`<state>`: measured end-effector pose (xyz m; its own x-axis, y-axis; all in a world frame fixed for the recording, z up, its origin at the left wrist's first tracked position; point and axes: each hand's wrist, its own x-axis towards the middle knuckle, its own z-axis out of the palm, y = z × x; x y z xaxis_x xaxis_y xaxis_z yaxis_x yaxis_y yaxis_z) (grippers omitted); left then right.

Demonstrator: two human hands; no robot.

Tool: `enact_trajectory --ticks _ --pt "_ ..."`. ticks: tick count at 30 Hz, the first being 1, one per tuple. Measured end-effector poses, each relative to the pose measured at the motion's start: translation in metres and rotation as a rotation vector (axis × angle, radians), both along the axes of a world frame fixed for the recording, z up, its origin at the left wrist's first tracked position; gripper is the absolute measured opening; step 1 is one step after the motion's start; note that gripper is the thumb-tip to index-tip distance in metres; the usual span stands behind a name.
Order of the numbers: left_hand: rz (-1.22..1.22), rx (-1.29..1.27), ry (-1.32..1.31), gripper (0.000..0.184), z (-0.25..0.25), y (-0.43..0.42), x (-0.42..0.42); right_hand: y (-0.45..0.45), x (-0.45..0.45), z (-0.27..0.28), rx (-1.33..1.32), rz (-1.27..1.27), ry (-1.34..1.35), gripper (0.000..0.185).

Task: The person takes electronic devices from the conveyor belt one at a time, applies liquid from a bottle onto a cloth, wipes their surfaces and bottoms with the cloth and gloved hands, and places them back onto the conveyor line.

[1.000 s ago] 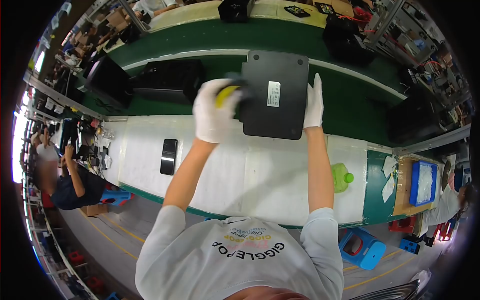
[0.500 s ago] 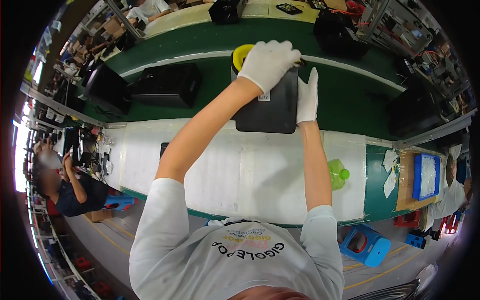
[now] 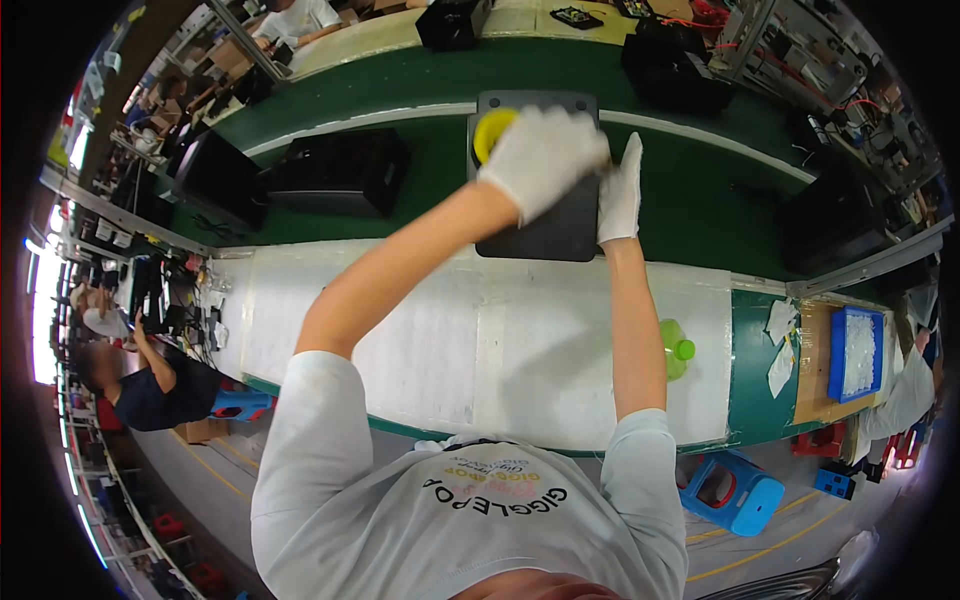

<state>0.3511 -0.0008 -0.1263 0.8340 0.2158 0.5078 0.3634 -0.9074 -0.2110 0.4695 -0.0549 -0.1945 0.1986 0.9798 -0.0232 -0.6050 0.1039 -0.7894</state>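
Observation:
A black box-shaped device [image 3: 540, 235] stands on the green conveyor belt in front of me, its flat face turned up. My left hand [image 3: 548, 160], in a white glove and blurred by motion, is over this face. It is closed around a yellow ring [image 3: 491, 135] that looks like a roll of tape. Something small and dark at its fingertips is too blurred to name. My right hand [image 3: 620, 198], also gloved, lies along the device's right side with fingers stretched out.
More black devices stand on the belt, left [image 3: 340, 170] and right [image 3: 835, 220]. A green bottle [image 3: 677, 350] lies on the white worktop [image 3: 420, 340] near my right forearm. A blue tray [image 3: 835, 355] is at far right. A co-worker [image 3: 160, 385] sits at left.
My left hand has moved slightly down and toward the right with the yellow roll, uncovering the device's far edge. The right hand stays at the device's side.

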Motion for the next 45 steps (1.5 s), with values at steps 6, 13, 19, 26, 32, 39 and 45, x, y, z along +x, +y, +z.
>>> enact_trajectory --ticks 6,13,19,26,32,39,45 --pt "-0.018 0.006 0.083 0.003 -0.009 -0.018 -0.006 -0.014 -0.001 0.008 0.023 -0.036 -0.128 0.099" --pt "0.092 0.013 0.076 0.005 0.000 -0.002 -0.007 -0.009 0.010 0.001 -0.022 0.026 0.061 0.091" --pt "-0.003 -0.089 0.135 0.008 -0.019 -0.034 -0.027 -0.012 0.016 0.000 -0.013 0.023 0.051 0.092" --pt "0.191 -0.026 -0.014 0.008 -0.011 -0.010 -0.019 -0.014 0.022 0.000 -0.033 -0.008 0.014 0.090" --pt "0.116 -0.029 0.042 0.003 -0.027 -0.041 -0.049 -0.027 0.018 0.004 -0.070 -0.057 -0.032 0.085" --pt "0.224 0.007 -0.118 0.005 -0.015 -0.017 -0.051 -0.034 0.023 0.001 -0.083 -0.126 -0.024 0.079" --pt "0.008 -0.487 -0.171 0.015 -0.082 -0.101 -0.112 -0.021 0.027 0.011 0.007 -0.281 -0.343 0.063"
